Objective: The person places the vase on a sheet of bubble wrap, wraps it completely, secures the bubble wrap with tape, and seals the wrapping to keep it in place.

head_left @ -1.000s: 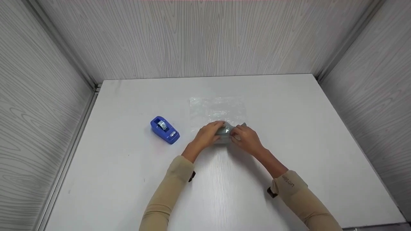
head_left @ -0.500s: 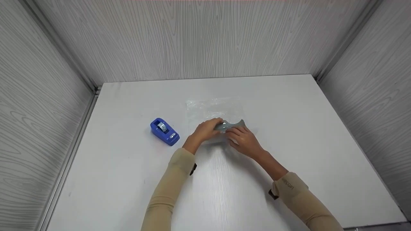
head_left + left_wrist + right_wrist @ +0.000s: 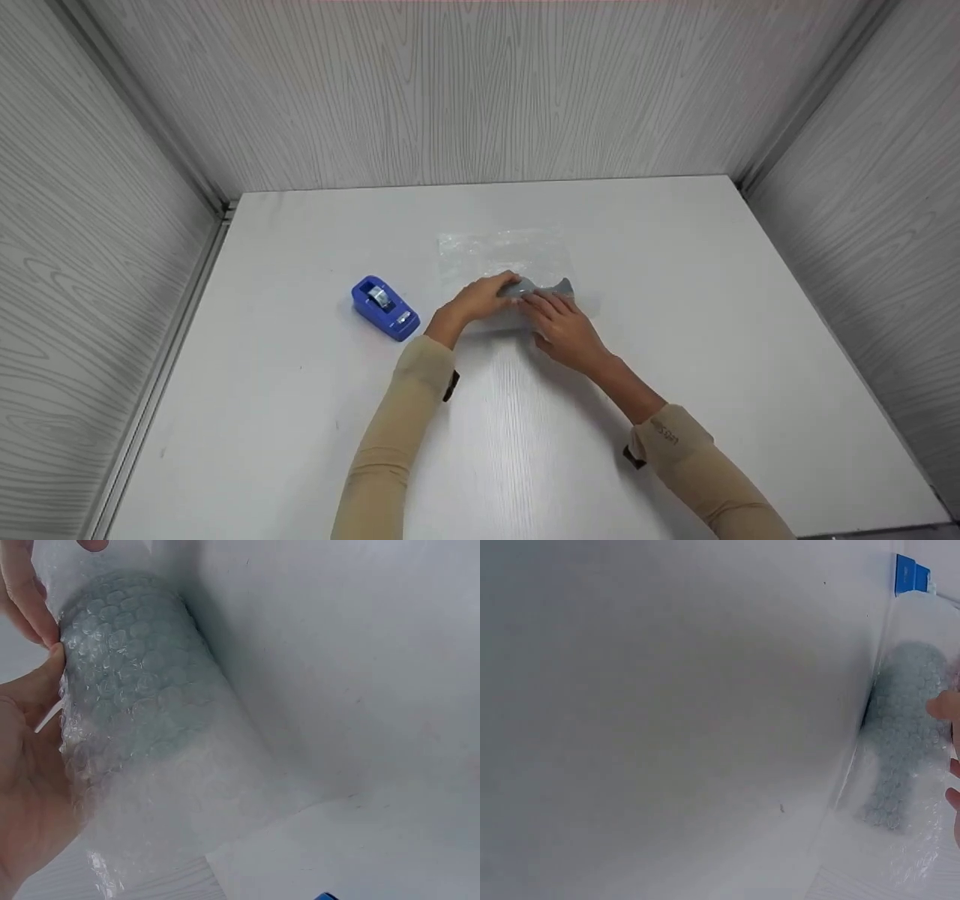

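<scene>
Apparently holding the bubble-wrapped bundle (image 3: 131,667) near mid-frame between thumb and fingers of the left grip (image 3: 478,298), pressing with the flatter right grip (image 3: 568,334); likely risking springing unrolled through slackened pressure.

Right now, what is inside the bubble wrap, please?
Inside the bubble wrap, a grey-green object shows blurred through it. The left hand and right hand hide parts from the head view; its identity is unclear.

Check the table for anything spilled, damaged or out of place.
I see nothing spilled or damaged. Only a few dark specks mark the white table, standing out against its plain surface. The dispenser is angled but upright, apart from the bubble wrap.
</scene>
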`<action>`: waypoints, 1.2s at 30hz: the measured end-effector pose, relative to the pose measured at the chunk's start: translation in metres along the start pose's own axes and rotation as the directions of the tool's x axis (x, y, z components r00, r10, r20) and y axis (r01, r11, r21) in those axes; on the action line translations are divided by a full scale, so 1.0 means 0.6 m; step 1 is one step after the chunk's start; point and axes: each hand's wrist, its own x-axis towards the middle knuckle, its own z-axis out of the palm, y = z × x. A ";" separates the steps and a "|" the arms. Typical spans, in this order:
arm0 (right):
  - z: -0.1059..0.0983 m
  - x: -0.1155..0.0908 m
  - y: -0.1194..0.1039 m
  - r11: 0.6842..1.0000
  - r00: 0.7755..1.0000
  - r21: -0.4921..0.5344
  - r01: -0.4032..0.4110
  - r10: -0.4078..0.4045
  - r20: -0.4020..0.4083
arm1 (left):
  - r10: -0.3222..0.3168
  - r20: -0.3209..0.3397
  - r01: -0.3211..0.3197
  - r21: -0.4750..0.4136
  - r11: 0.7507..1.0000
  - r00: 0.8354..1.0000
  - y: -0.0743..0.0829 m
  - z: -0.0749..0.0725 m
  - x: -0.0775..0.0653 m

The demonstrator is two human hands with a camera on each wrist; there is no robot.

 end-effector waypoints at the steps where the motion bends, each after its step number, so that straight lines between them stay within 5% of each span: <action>1: 0.001 0.001 0.000 1.000 1.000 -0.003 -0.006 0.006 0.006 | -0.003 0.009 0.003 -0.005 1.000 1.000 -0.001 -0.001 0.002; 8: 0.015 0.014 0.007 1.000 1.000 -0.005 -0.017 0.017 -0.014 | -0.020 0.048 0.020 0.009 1.000 0.999 0.001 -0.013 0.007; 14: 0.028 0.023 0.011 0.998 0.999 0.037 -0.045 0.045 -0.023 | -0.037 0.039 0.032 0.137 0.990 0.999 -0.003 -0.012 0.008; 17: 0.032 0.029 0.013 0.994 0.996 0.070 -0.086 0.087 -0.008 | -0.018 -0.015 0.021 0.223 0.975 1.000 -0.005 -0.009 0.009; 21: 0.034 0.037 0.016 0.987 0.993 0.106 -0.121 0.119 0.020 | 0.055 -0.179 0.009 0.339 0.941 0.982 -0.001 0.001 0.004; 24: 0.036 0.040 0.018 0.981 0.990 0.132 -0.139 0.135 0.038 | 0.165 -0.336 -0.004 0.431 0.902 0.927 0.007 0.016 -0.004; 28: 0.039 0.042 0.022 0.979 0.991 0.155 -0.134 0.130 0.035 | 0.295 -0.525 0.013 0.505 0.863 0.799 0.021 0.048 -0.018; 31: 0.040 0.043 0.026 0.980 0.993 0.166 -0.113 0.115 -0.003 | 0.300 -0.628 0.064 0.489 0.870 0.718 0.032 0.073 -0.027; 33: 0.041 0.044 0.027 0.979 0.993 0.176 -0.106 0.112 -0.027 | 0.272 -0.670 0.103 0.463 0.880 0.691 0.038 0.087 -0.032; 36: 0.041 0.046 0.028 0.975 0.992 0.192 -0.115 0.122 -0.026 | 0.242 -0.697 0.133 0.438 0.889 0.675 0.041 0.104 -0.034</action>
